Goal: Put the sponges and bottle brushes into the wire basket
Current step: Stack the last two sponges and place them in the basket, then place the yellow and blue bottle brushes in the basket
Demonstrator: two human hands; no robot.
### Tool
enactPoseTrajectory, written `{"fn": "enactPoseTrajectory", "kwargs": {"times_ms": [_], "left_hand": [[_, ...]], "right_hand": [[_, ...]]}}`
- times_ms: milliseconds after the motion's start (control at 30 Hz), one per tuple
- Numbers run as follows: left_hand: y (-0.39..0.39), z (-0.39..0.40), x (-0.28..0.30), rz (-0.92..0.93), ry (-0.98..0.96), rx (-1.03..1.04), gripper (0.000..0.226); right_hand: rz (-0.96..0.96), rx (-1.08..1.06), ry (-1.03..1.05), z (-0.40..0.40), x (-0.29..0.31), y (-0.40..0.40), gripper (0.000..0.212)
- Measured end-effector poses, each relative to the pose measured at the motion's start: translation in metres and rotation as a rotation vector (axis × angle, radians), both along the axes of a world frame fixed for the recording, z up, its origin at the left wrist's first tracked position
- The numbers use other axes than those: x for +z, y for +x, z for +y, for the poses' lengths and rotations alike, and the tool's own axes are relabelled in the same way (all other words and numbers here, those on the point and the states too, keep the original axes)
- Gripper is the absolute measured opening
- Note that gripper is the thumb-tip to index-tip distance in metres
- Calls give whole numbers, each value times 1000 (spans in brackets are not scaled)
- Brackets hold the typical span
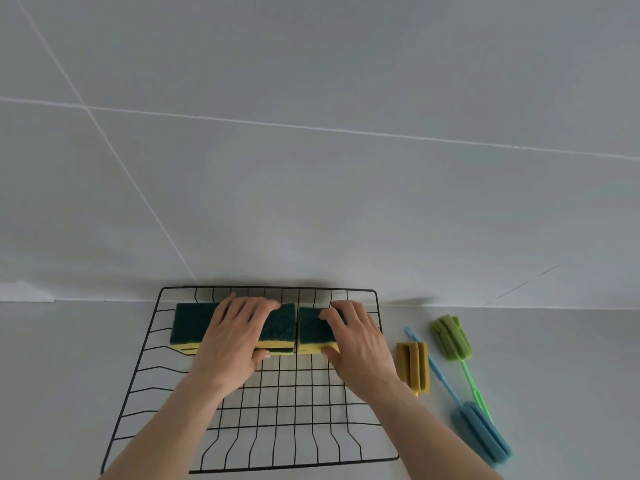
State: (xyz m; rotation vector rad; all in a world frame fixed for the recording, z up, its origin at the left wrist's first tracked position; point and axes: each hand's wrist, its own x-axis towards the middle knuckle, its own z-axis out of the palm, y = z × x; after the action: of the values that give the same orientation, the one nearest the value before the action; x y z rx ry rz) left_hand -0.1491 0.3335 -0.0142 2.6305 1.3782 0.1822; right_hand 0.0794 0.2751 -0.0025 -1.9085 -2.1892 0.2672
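Sponges in, brushes not yet.

My left hand (239, 332) and right hand (356, 336) each lie over a stack of sponges (194, 323), fingers on the green tops and thumbs against the yellow front edges, gripping them at the back of the wire basket (242, 441). I judge that part done. Three bottle brushes wait on the counter to the basket's right: yellow (414, 365), green (450, 337) and blue (479, 433).
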Motion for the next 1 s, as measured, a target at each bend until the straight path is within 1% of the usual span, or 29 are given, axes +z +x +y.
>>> {"fn": "enactPoseTrajectory", "kwargs": {"times_ms": [100, 233, 367, 467, 667, 733, 833, 1000], "left_hand": [[0, -2, 0, 17, 7, 6, 91], [4, -6, 7, 21, 11, 13, 98], [12, -14, 21, -6, 24, 23, 98], [26, -26, 31, -31, 23, 14, 89], [79, -65, 41, -94, 32, -83, 63], [99, -80, 43, -119, 17, -119, 55], [128, -101, 43, -114, -15, -188, 44], [176, -124, 37, -40, -55, -310, 42]], "right_hand": [[-19, -1, 10, -1, 0, 0, 59], [-19, -3, 21, -8, 5, 1, 66], [34, -57, 54, -24, 18, 12, 60], [60, -129, 73, -44, 26, 24, 49], [77, -275, 76, -100, 27, 70, 28], [61, -337, 54, -120, 26, 89, 28], [71, -433, -7, -145, 22, 115, 37], [71, -492, -156, -171, 14, 145, 41]]}}
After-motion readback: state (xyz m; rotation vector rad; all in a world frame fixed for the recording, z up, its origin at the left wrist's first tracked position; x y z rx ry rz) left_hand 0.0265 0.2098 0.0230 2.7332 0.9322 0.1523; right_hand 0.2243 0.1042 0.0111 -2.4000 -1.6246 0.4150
